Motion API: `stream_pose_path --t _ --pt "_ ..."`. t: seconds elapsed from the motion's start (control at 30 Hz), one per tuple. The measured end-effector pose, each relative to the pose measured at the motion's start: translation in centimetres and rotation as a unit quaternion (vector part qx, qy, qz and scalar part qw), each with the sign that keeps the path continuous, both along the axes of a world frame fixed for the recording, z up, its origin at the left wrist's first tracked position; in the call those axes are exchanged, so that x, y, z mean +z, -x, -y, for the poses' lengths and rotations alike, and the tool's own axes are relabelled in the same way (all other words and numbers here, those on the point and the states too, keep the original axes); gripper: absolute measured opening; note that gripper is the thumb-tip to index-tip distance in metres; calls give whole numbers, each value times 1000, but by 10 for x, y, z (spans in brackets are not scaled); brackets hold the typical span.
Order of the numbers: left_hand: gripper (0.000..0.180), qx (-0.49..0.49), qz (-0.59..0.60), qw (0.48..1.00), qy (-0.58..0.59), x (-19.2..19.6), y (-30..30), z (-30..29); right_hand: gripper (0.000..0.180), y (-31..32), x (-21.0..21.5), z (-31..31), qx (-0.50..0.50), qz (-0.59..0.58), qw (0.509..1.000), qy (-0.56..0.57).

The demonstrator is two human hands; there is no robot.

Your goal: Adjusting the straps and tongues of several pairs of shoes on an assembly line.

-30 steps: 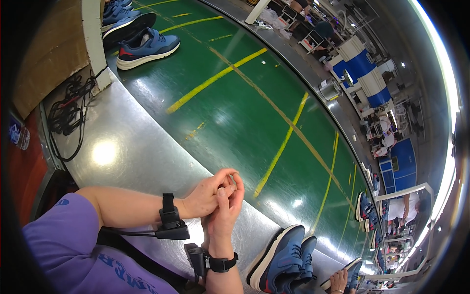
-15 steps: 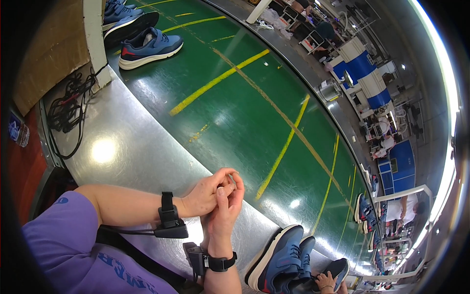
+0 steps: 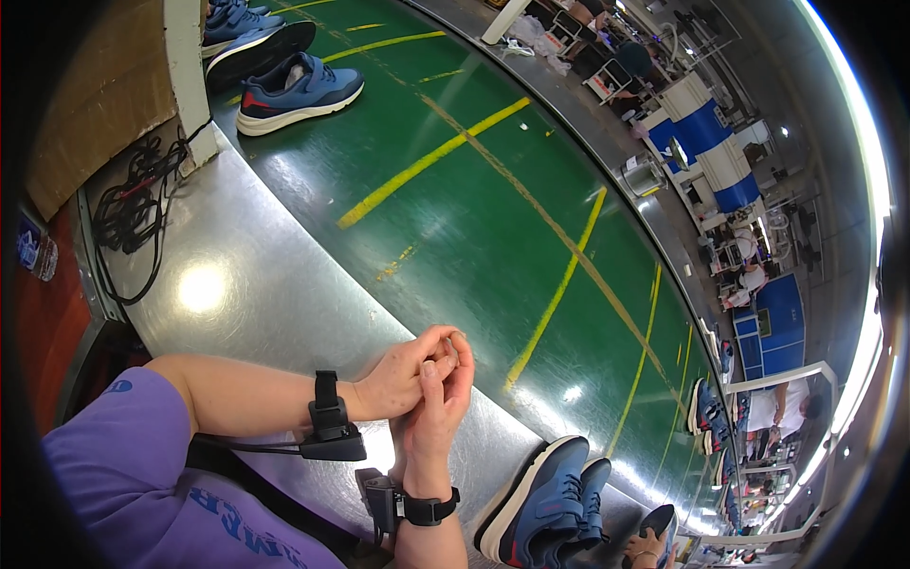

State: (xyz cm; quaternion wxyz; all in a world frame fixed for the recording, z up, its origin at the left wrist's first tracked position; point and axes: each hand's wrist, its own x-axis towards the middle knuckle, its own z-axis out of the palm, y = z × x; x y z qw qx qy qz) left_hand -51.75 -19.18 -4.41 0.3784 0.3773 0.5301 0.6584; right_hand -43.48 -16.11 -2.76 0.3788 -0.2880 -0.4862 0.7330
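My left hand (image 3: 409, 372) and my right hand (image 3: 442, 391) are clasped together over the bare metal edge of the bench, fingers curled into each other. No object shows between them, though their inner sides are hidden. Each wrist wears a black strap with a small box. To the right of my right forearm stand blue sneakers (image 3: 553, 503) with white soles and red heel accents, on the metal edge. Beyond them another person's hand (image 3: 646, 547) holds a dark-soled shoe (image 3: 659, 519).
A green belt (image 3: 455, 237) with yellow lines runs past the metal ledge (image 3: 256, 275). More blue sneakers (image 3: 301, 93) sit on it at the far left, by a cardboard box (image 3: 104, 85). Coiled black cables (image 3: 133, 213) lie on the ledge; a plastic bottle (image 3: 38, 252) is at the left.
My hands stay clasped in place. The view has shifted slightly, with the belt and its shoes a little further right. The other person's hand and shoe have moved slightly right.
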Motion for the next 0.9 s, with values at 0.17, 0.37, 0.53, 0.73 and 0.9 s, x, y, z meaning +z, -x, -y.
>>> stream_pose_path --t 0.17,0.37,0.53,0.73,0.9 --pt "32 6 -4 1000 -2 -2 -1 -1 51 1 -1 -1 -5 8 1000 -6" --pt "29 15 -16 1000 -2 -2 1 -1 48 1 -6 -3 -17 6 1000 1" --pt "29 13 -12 1000 7 0 3 0 47 3 -6 -2 -20 4 1000 5" --pt "28 10 -7 1000 5 -2 4 0 47 4 -4 -1 -22 7 1000 6" --pt "27 8 0 1000 10 -3 4 0 47 3 -7 -2 -17 1 1000 5"
